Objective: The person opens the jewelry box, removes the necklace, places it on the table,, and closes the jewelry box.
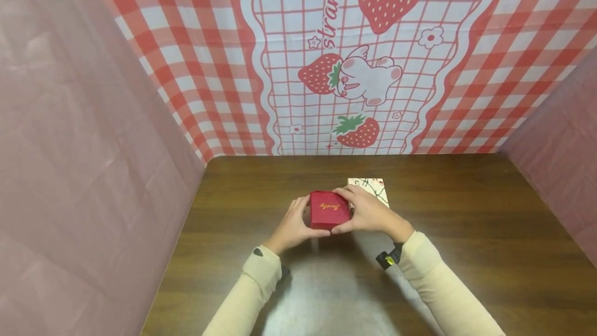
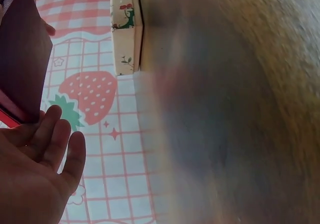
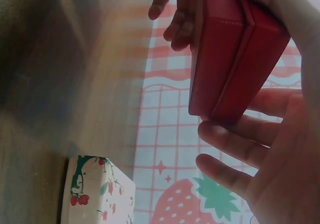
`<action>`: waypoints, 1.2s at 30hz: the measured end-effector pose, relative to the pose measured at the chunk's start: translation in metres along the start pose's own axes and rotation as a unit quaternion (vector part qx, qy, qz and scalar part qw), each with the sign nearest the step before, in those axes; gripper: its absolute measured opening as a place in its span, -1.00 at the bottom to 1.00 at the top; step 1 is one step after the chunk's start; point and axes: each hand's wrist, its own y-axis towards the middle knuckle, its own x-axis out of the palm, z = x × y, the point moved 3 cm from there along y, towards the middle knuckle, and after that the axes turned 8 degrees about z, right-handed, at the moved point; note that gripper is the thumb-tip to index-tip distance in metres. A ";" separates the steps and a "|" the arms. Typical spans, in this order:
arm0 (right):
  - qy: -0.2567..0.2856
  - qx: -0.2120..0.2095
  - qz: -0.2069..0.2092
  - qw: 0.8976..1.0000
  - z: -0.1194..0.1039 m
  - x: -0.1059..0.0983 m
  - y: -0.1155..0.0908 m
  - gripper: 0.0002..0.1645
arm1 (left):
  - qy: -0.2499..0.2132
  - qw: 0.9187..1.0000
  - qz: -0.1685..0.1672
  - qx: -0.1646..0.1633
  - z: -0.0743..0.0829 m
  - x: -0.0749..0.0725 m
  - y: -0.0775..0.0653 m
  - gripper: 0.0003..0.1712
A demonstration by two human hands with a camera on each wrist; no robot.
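A small red jewelry box (image 1: 328, 215) with gold lettering on top is held above the table between both hands. My left hand (image 1: 293, 227) grips its left side, thumb along the near edge. On the right side my right hand (image 1: 370, 212) holds it, with fingers at the far corner and thumb at the near edge. In the right wrist view, a seam runs between the two halves of the red box (image 3: 220, 64). The left wrist view shows its dark underside (image 2: 22, 54) above the left fingers (image 2: 75, 156).
A cream box (image 1: 375, 186) with a floral print lies on the table just behind the right hand, partly covered by it. The brown wooden table (image 1: 224, 274) meets a strawberry-print cloth (image 1: 298, 108) at its back edge. Pink cloth (image 1: 93, 170) hangs at the left side.
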 end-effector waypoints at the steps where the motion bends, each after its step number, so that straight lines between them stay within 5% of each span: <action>1: -0.001 -0.002 0.000 1.000 0.000 -0.001 0.001 0.10 | -0.003 1.000 0.001 0.001 0.000 0.000 0.000 0.16; 14: 0.108 0.068 -0.039 0.991 0.011 -0.011 0.001 -0.13 | 0.006 1.000 -0.003 0.018 0.001 -0.002 -0.001 0.14; 36: 0.089 0.077 -0.004 0.993 0.007 -0.018 -0.005 -0.02 | 0.001 1.000 0.023 0.014 -0.001 -0.009 -0.001 0.15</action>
